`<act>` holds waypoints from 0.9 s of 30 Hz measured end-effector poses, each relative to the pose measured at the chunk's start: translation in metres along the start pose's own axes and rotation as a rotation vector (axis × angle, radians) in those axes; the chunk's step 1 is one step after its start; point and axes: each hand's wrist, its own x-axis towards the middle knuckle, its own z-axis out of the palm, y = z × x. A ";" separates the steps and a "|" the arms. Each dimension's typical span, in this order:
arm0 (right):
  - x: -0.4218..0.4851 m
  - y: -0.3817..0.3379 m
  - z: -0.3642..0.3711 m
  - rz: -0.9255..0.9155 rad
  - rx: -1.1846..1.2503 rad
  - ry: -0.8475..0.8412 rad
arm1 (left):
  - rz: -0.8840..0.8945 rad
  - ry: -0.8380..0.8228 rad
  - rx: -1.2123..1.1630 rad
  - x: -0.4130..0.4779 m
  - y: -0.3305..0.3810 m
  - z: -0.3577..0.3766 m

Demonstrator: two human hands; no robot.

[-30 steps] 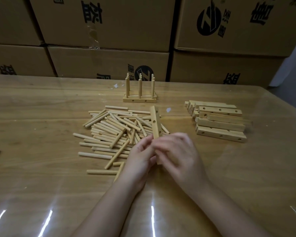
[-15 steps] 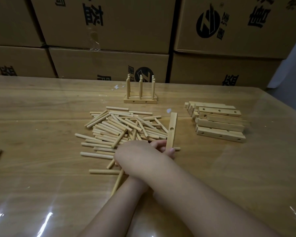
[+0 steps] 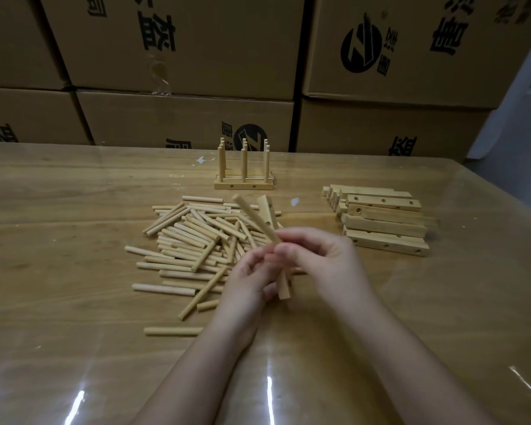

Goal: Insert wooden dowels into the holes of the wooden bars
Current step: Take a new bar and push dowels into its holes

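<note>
My left hand point(image 3: 250, 282) grips a drilled wooden bar point(image 3: 284, 286) by its lower half, holding it tilted upright above the table. My right hand point(image 3: 322, 265) pinches a round wooden dowel point(image 3: 255, 217) by its near end. The dowel slants up and to the left and crosses in front of the bar's upper part point(image 3: 266, 210). My fingers hide the spot where dowel and bar meet. A loose pile of dowels point(image 3: 193, 240) lies just left of my hands.
A stack of drilled bars point(image 3: 383, 223) lies to the right. A finished rack of bars with upright dowels point(image 3: 242, 179) stands behind the pile. Cardboard boxes point(image 3: 184, 118) wall off the table's far edge. Stray dowels point(image 3: 172, 331) lie near my left forearm.
My right hand, which had reached across to the pile, has come back holding a dowel and brought it to the bar. My left hand has tilted the bar back to the left.
</note>
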 end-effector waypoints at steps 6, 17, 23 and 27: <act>-0.003 0.040 -0.024 0.161 0.255 0.175 | -0.016 0.001 -0.013 0.003 0.002 -0.002; 0.008 0.061 -0.028 0.230 0.259 0.121 | -0.051 0.053 -0.049 0.002 0.001 -0.006; 0.011 0.066 -0.034 0.196 0.318 0.109 | -0.046 0.035 -0.089 0.001 0.000 -0.005; 0.013 0.068 -0.038 0.220 0.504 0.164 | -0.026 -0.047 -0.163 -0.003 0.005 -0.003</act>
